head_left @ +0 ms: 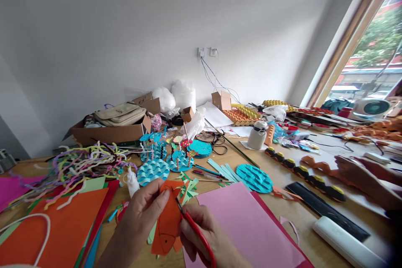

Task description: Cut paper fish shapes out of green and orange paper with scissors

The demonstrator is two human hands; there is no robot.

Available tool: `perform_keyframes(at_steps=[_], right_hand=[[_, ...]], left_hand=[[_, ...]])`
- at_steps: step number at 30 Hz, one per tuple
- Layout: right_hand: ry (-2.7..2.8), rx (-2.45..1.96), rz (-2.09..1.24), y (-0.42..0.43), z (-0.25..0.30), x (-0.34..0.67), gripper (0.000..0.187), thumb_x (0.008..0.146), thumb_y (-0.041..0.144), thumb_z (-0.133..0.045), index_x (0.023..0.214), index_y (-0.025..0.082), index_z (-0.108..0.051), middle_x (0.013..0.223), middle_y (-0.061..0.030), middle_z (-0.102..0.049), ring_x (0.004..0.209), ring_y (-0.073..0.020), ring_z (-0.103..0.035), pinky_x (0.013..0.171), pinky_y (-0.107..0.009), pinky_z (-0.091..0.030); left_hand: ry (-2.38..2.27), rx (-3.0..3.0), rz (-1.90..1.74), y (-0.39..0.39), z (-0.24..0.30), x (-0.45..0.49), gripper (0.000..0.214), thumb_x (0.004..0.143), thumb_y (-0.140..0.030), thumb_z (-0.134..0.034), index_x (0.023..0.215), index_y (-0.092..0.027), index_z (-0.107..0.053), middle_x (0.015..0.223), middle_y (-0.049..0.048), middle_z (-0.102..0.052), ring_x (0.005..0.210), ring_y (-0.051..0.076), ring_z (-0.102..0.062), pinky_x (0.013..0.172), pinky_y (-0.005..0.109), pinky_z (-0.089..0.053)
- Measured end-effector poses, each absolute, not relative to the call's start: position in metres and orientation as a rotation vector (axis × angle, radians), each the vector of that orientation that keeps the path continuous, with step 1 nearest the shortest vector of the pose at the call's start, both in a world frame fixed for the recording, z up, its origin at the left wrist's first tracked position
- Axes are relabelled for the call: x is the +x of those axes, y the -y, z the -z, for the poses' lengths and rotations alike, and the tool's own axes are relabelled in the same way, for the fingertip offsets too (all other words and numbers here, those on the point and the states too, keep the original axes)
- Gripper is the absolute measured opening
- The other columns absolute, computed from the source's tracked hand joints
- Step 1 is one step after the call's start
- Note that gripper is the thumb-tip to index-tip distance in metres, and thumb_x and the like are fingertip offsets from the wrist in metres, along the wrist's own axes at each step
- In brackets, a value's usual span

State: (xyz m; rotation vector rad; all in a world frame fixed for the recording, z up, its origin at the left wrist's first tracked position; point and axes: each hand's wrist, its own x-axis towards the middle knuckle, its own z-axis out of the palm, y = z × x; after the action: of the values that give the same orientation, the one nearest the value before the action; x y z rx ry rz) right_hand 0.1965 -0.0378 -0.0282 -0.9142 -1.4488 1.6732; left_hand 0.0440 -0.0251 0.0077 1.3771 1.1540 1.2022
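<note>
Pinched between the thumb and fingers of my left hand (143, 209) is a piece of orange paper (167, 228) with a fish drawn on it in dark lines. My right hand (204, 232) grips red-handled scissors (197, 230), their blades at the paper's right edge near the top. Green paper scraps (188, 190) lie just behind the paper. A white glue bottle (132, 182) stands beyond my left hand. Pink paper (232, 222) spreads out under and right of my right hand.
Orange paper sheets (59, 222) and a heap of pipe cleaners (91, 163) lie at the left. Blue wavy paper discs (254, 178) sit mid-table. A white case (348, 240) is at right, near another person's hands (367, 180) and a painted egg-carton strip (306, 173).
</note>
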Motion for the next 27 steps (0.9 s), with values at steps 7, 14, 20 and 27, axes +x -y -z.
perform_keyframes(at_steps=[7,14,20,27], right_hand=[[1.454,-0.95,-1.651,0.039,0.026,0.198,0.063,0.063,0.081,-0.056,0.059,0.019,-0.045,0.041,0.0076,-0.041,0.035,-0.0039,-0.032,0.036,-0.019,-0.02],[1.475,-0.943,-1.588,0.039,0.023,0.198,0.066,0.065,0.084,-0.051,0.053,0.019,-0.041,0.036,0.0093,-0.037,0.032,-0.0029,-0.025,0.035,-0.018,-0.02],[1.529,-0.962,-1.513,0.038,0.029,0.199,0.068,0.065,0.086,-0.048,0.052,0.02,-0.041,0.038,0.0074,-0.038,0.035,-0.0043,-0.028,0.036,-0.019,-0.021],[1.559,-0.962,-1.467,0.037,0.034,0.201,0.065,0.07,0.081,-0.049,0.052,0.02,-0.04,0.04,0.0078,-0.035,0.037,-0.0046,-0.028,0.037,-0.019,-0.021]], left_hand=[[-1.113,1.365,-1.155,0.026,-0.009,0.045,0.03,0.073,-0.045,-0.062,0.06,-0.022,-0.049,0.06,-0.004,-0.047,0.06,0.014,-0.042,0.055,0.021,-0.038],[-1.096,1.373,-1.151,0.024,-0.009,0.046,0.028,0.075,-0.042,-0.06,0.06,-0.021,-0.049,0.06,-0.0044,-0.046,0.059,0.013,-0.039,0.054,0.021,-0.036],[-1.074,1.365,-1.122,0.024,-0.008,0.046,0.026,0.077,-0.041,-0.06,0.063,-0.02,-0.052,0.06,-0.0053,-0.043,0.058,0.013,-0.036,0.053,0.022,-0.034],[-1.081,1.379,-1.082,0.024,-0.01,0.046,0.027,0.077,-0.043,-0.058,0.065,-0.02,-0.053,0.06,-0.0051,-0.042,0.058,0.013,-0.035,0.053,0.023,-0.033]])
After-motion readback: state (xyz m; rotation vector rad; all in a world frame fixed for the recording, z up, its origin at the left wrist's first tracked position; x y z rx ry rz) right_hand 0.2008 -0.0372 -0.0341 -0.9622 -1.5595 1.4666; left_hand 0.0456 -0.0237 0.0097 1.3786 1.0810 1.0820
